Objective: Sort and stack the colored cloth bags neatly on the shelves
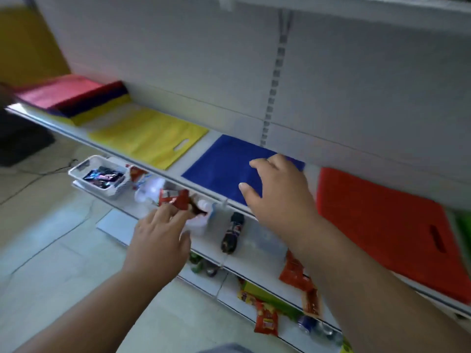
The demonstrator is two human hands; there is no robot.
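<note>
A blue cloth bag (224, 169) lies flat on the white shelf (175, 163). My right hand (277, 189) hovers over its right part with fingers spread and relaxed, holding nothing. To the left lies a yellow bag (147, 136) with a cut-out handle. To the right lies a red-orange bag (382, 225), with a strip of green bag (465, 230) at the frame edge. At the far left sits a mixed stack (74, 98) of pink, dark red, purple and yellow bags. My left hand (160, 238) is lower, in front of the shelf below, fingers loose and empty.
The lower shelf holds a white basket (99, 174) of wrapped snacks, red packets (175, 197), a clear tub and a lying cola bottle (233, 233). Further down are more red snack packs (295, 273) and cans. A tiled floor (51, 250) lies to the left.
</note>
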